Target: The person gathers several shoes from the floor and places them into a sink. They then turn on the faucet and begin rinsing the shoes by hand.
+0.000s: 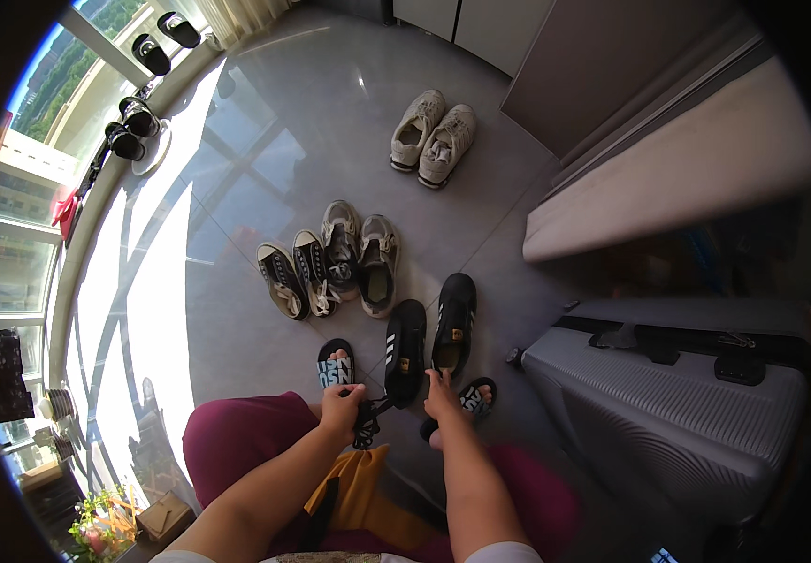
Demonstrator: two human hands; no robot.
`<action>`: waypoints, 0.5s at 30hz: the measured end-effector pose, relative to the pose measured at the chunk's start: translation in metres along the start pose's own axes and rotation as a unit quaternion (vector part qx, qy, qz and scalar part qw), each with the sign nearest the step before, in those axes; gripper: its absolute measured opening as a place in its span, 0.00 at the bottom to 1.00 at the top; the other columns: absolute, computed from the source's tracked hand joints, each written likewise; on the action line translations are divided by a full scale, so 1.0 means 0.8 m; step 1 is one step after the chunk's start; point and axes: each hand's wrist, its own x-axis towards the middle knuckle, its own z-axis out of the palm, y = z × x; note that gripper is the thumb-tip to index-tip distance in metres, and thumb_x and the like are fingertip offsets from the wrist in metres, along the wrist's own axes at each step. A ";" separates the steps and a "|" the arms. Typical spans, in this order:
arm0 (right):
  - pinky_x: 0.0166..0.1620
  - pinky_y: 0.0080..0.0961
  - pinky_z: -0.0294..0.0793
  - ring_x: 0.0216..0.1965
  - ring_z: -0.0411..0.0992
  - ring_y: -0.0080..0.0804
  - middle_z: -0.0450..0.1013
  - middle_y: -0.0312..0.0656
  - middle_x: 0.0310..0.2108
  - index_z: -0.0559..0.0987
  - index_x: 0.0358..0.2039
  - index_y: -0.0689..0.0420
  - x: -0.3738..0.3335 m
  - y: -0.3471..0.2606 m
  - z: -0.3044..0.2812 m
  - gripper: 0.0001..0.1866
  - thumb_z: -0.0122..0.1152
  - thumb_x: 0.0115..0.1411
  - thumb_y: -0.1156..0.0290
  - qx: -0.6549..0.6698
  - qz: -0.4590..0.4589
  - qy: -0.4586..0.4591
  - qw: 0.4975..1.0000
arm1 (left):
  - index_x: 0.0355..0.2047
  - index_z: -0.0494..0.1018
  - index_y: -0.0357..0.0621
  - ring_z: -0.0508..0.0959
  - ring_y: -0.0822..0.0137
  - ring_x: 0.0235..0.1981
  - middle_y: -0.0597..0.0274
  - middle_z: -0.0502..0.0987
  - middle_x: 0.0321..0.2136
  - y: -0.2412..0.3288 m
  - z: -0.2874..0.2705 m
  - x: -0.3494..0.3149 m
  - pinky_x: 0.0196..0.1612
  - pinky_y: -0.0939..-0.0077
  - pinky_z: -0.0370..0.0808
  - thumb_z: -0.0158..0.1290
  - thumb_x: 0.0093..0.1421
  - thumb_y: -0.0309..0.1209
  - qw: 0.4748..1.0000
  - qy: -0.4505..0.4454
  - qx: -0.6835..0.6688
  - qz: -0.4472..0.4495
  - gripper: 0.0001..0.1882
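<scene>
Two black sneakers with white stripes stand on the floor before me, a left sneaker (405, 342) and a right sneaker (454, 319). My right hand (441, 396) is closed at the heel of the right sneaker, its fingertips pinching the back edge. My left hand (340, 410) is closed around a bundle of black laces (366, 427), just behind the left sneaker's heel; a dark strand runs from it toward that shoe. My feet wear black slides with pale lettering, a left slide (335, 364) and a right slide (474, 399). A yellow cloth (354, 479) hangs between my knees.
Beyond the sneakers are black-and-white canvas shoes (283, 281), grey running shoes (377, 267) and, farther off, white shoes (434, 139). A grey ribbed suitcase (659, 394) lies at the right, below a pale padded board (678, 169). More slides (138, 117) line the window ledge.
</scene>
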 end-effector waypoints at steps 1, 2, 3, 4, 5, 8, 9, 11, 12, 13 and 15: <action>0.44 0.44 0.72 0.48 0.68 0.53 0.52 0.49 0.58 0.60 0.55 0.45 -0.001 -0.002 -0.005 0.31 0.57 0.52 0.80 -0.041 0.000 -0.025 0.999 | 0.32 0.70 0.44 0.73 0.70 0.28 0.65 0.71 0.27 -0.007 -0.003 0.007 0.28 0.73 0.73 0.56 0.58 0.31 1.000 0.008 0.011 0.011 0.07; 0.43 0.44 0.72 0.48 0.68 0.53 0.53 0.48 0.57 0.61 0.53 0.45 0.004 0.003 0.001 0.30 0.57 0.52 0.80 -0.051 -0.013 -0.017 0.998 | 0.32 0.71 0.42 0.73 0.70 0.27 0.65 0.71 0.27 -0.013 -0.005 0.016 0.28 0.74 0.73 0.56 0.57 0.31 1.000 0.017 0.016 0.013 0.07; 0.43 0.44 0.73 0.47 0.69 0.53 0.54 0.48 0.55 0.62 0.52 0.44 0.009 0.011 0.012 0.28 0.57 0.52 0.80 -0.060 -0.026 -0.009 0.998 | 0.32 0.72 0.40 0.72 0.70 0.27 0.64 0.71 0.26 -0.019 -0.006 0.025 0.28 0.75 0.72 0.56 0.56 0.30 0.999 0.026 0.022 0.015 0.08; 0.42 0.44 0.73 0.46 0.69 0.53 0.55 0.47 0.53 0.63 0.51 0.44 0.009 0.019 0.024 0.27 0.57 0.52 0.80 -0.068 -0.038 0.000 0.997 | 0.32 0.72 0.37 0.72 0.71 0.26 0.64 0.72 0.25 -0.022 -0.006 0.030 0.28 0.76 0.71 0.56 0.56 0.30 0.999 0.033 0.028 0.017 0.08; 0.42 0.44 0.73 0.45 0.70 0.53 0.54 0.46 0.54 0.63 0.50 0.43 0.006 0.026 0.040 0.27 0.57 0.52 0.80 -0.048 -0.035 0.001 0.998 | 0.32 0.72 0.37 0.72 0.71 0.26 0.64 0.72 0.25 -0.019 -0.003 0.033 0.28 0.76 0.71 0.57 0.56 0.30 0.999 0.028 0.041 0.016 0.09; 0.46 0.42 0.73 0.45 0.70 0.53 0.53 0.48 0.56 0.64 0.51 0.39 -0.017 0.022 0.079 0.29 0.61 0.51 0.77 -0.016 -0.048 0.008 0.999 | 0.32 0.73 0.37 0.73 0.71 0.25 0.63 0.73 0.25 -0.020 0.002 0.049 0.28 0.77 0.71 0.57 0.55 0.30 0.997 0.021 0.071 0.023 0.09; 0.46 0.42 0.72 0.46 0.70 0.53 0.52 0.49 0.57 0.64 0.53 0.38 -0.022 0.021 0.093 0.30 0.61 0.52 0.77 -0.014 -0.058 0.017 0.998 | 0.32 0.73 0.37 0.73 0.71 0.24 0.63 0.74 0.25 -0.028 0.001 0.061 0.28 0.77 0.71 0.57 0.55 0.29 0.996 0.021 0.081 0.033 0.08; 0.47 0.41 0.72 0.46 0.70 0.53 0.52 0.50 0.58 0.64 0.55 0.36 -0.021 0.016 0.114 0.31 0.60 0.53 0.75 -0.021 -0.060 0.012 0.998 | 0.32 0.73 0.38 0.74 0.70 0.24 0.63 0.74 0.25 -0.032 0.002 0.067 0.28 0.76 0.72 0.56 0.56 0.29 0.996 0.014 0.083 0.033 0.07; 0.47 0.41 0.72 0.46 0.70 0.54 0.52 0.50 0.58 0.63 0.56 0.36 -0.013 0.016 0.124 0.31 0.60 0.53 0.74 -0.031 -0.052 -0.001 0.998 | 0.32 0.72 0.38 0.74 0.70 0.25 0.63 0.74 0.25 -0.035 0.004 0.068 0.28 0.76 0.73 0.56 0.56 0.28 0.997 0.007 0.074 0.023 0.07; 0.46 0.41 0.72 0.46 0.70 0.54 0.52 0.51 0.58 0.63 0.56 0.35 -0.005 0.014 0.131 0.31 0.59 0.54 0.74 -0.041 -0.045 -0.013 0.998 | 0.32 0.72 0.38 0.75 0.69 0.25 0.62 0.73 0.25 -0.034 0.007 0.066 0.28 0.76 0.74 0.55 0.57 0.28 0.998 -0.001 0.065 0.015 0.06; 0.46 0.40 0.73 0.45 0.71 0.54 0.53 0.51 0.57 0.66 0.54 0.37 0.003 -0.004 0.126 0.26 0.59 0.55 0.72 -0.031 -0.015 -0.019 0.999 | 0.32 0.73 0.38 0.75 0.69 0.24 0.62 0.74 0.25 -0.018 0.015 0.049 0.27 0.75 0.74 0.56 0.57 0.28 0.995 -0.011 0.094 0.014 0.07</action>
